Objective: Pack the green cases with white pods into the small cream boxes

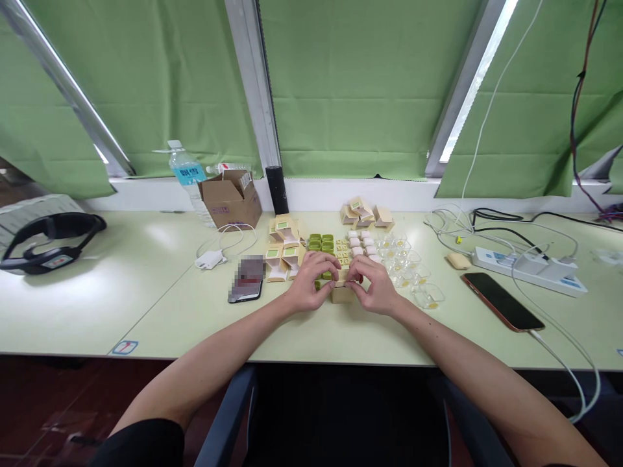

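A small tan cardboard box (342,296) stands upright on the table close in front of me. My left hand (312,280) pinches the left side of its top flap between thumb and fingers. On the other side, my right hand (370,284) has thumb and fingertips closed on the flap's right side. Green square cups (321,241) sit in rows behind the left hand. Tiny yellowish pieces (342,244) and pinkish-white rounded pieces (361,241) lie in rows behind the box. Clear plastic cups (403,259) spread to the right. The box's inside is hidden.
Tan boxes lie in a left group (283,250) and a back group (363,211). Phones lie left (247,279) and right (501,300). A power strip (530,271) with cables, a brown carton (231,198), a water bottle (191,178) and a headset (51,243) surround the work area.
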Demonstrator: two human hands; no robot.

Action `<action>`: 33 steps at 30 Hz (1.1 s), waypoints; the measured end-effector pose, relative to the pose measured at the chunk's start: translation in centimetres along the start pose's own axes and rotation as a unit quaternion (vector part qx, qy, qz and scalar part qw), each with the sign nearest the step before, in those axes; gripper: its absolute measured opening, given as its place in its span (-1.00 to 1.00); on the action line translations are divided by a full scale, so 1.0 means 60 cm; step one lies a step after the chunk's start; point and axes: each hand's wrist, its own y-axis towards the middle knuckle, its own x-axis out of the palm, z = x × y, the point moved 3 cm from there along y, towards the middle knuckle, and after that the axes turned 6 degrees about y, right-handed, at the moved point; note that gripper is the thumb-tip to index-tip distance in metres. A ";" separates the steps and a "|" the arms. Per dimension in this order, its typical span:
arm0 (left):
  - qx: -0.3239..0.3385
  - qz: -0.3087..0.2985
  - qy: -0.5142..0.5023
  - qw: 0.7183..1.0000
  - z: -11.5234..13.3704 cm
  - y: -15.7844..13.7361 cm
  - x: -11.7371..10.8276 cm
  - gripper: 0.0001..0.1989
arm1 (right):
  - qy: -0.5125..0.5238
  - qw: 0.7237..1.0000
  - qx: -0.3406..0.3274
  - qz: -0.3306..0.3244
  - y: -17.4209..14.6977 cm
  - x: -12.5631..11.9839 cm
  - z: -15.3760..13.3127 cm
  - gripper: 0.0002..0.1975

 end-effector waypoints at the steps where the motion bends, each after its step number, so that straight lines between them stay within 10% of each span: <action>1: 0.000 -0.001 0.003 1.000 0.001 0.000 -0.001 -0.96 | 0.000 1.000 0.000 -0.001 0.000 0.000 0.000 -0.87; 22: 0.003 0.020 0.028 0.999 -0.001 0.000 0.006 -0.78 | -0.033 0.999 -0.015 -0.023 -0.001 -0.004 0.000 -0.93; 33: 0.001 0.038 -0.011 0.999 -0.001 -0.002 0.009 -0.70 | -0.244 0.957 0.011 -0.153 0.011 -0.041 0.006 -0.43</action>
